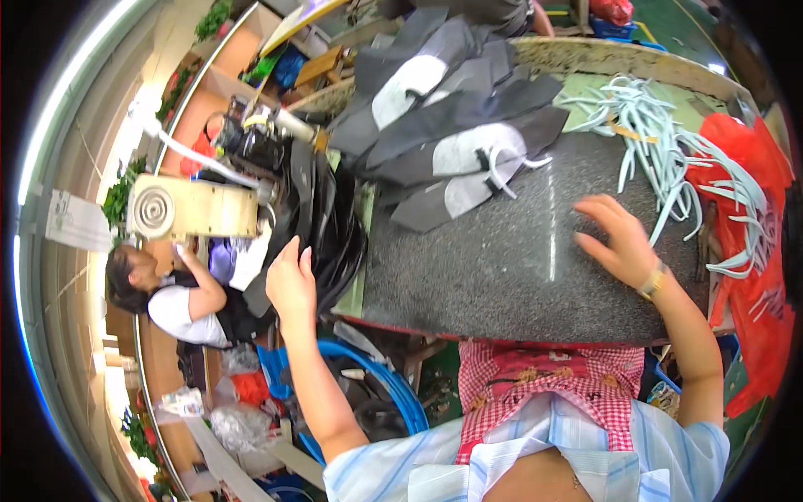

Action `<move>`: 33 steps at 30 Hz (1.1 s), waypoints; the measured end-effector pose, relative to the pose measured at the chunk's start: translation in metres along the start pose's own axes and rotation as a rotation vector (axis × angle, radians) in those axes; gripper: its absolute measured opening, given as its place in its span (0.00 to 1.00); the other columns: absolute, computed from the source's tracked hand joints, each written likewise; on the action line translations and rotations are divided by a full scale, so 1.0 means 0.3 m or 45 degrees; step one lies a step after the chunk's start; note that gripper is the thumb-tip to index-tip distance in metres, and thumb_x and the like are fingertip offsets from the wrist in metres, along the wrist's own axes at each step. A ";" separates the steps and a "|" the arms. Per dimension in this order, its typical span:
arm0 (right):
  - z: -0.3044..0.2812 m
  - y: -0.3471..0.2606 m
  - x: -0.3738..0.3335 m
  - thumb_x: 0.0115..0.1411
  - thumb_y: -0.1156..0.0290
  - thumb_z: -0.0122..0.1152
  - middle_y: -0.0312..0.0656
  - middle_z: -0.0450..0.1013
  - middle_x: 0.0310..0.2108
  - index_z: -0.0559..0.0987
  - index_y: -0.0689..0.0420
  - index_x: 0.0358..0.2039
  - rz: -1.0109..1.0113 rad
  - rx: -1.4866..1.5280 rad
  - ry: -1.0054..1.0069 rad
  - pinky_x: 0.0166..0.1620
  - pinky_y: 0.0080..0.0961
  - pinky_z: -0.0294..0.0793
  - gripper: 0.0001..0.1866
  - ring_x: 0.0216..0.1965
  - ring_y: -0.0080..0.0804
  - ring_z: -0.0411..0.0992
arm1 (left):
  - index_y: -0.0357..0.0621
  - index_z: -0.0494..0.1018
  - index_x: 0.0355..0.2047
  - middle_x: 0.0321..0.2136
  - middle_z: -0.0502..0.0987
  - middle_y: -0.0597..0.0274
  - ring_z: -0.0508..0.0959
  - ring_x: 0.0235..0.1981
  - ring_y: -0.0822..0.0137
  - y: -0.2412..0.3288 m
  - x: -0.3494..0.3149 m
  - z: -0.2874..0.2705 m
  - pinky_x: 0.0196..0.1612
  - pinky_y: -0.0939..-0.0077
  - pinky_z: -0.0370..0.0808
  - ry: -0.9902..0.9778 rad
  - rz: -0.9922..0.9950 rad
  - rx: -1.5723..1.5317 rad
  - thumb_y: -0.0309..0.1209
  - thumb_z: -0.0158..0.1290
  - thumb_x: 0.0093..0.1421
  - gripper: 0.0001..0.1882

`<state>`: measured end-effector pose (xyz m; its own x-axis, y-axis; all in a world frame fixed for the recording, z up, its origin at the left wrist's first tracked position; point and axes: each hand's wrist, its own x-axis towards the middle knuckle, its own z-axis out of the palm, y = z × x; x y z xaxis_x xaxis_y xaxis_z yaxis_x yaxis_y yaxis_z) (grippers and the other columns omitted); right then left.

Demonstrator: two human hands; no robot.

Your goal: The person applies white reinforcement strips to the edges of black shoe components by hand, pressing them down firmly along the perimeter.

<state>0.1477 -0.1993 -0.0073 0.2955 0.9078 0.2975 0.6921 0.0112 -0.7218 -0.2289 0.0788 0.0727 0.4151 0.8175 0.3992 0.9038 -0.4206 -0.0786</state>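
Note:
My right hand [621, 243] is over the right side of a dark speckled worktop [502, 276], its fingers apart and nothing in them. Toward the left edge, my left hand [292, 280] is raised beside a stack of glossy black sheets [322, 226]. Its thumb and a finger point up, slightly apart, with nothing visible between them. Dark grey cut pieces [468, 113] overlap on the far left of the worktop. Pale grey patches [477, 151] lie on several of them, and the nearest have light blue strips [503, 167] attached. More light blue strips [640, 121] form a tangled heap at the far right.
A red plastic bag [736, 167] drapes over the right edge, with strips hanging across it. Left of the worktop stands a cream sewing machine [196, 207], where a co-worker [180, 297] sits. Below my left forearm is a blue tub [406, 393] holding dark scraps.

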 end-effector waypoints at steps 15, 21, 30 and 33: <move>-0.130 0.076 0.017 0.67 0.66 0.58 0.37 0.79 0.27 0.76 0.55 0.39 0.749 1.441 0.279 0.20 0.12 0.65 0.07 0.18 0.13 0.68 | 0.48 0.69 0.55 0.49 0.77 0.47 0.80 0.44 0.48 0.756 0.191 0.284 0.44 0.59 0.78 0.131 1.059 -0.379 0.26 0.59 0.54 0.26; -0.158 0.030 -0.210 0.68 0.64 0.55 0.37 0.78 0.29 0.75 0.56 0.44 0.702 1.748 0.287 0.22 0.12 0.68 0.11 0.21 0.16 0.72 | 0.45 0.72 0.48 0.44 0.79 0.54 0.81 0.37 0.53 0.787 -0.005 0.231 0.36 0.63 0.80 0.440 0.898 -0.462 0.28 0.58 0.55 0.19; 0.116 -0.012 0.149 0.63 0.71 0.53 0.41 0.80 0.26 0.71 0.65 0.53 0.526 0.944 -0.396 0.20 0.18 0.72 0.19 0.17 0.21 0.73 | 0.36 0.68 0.48 0.32 0.77 0.51 0.81 0.33 0.53 0.885 0.039 0.231 0.33 0.64 0.80 0.044 1.024 -0.390 0.23 0.51 0.58 0.17; 0.172 -0.008 0.215 0.60 0.74 0.54 0.46 0.80 0.26 0.65 0.69 0.58 0.711 0.664 -0.476 0.18 0.22 0.75 0.26 0.16 0.26 0.75 | 0.37 0.69 0.47 0.35 0.79 0.47 0.80 0.34 0.45 0.839 0.119 0.116 0.37 0.58 0.78 0.213 0.755 -0.733 0.22 0.50 0.58 0.16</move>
<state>0.1311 -0.1191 -0.0186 0.2029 0.9153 -0.3478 0.0900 -0.3711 -0.9242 0.0170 0.0158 0.0354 0.7425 0.3481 0.5723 0.3284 -0.9338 0.1419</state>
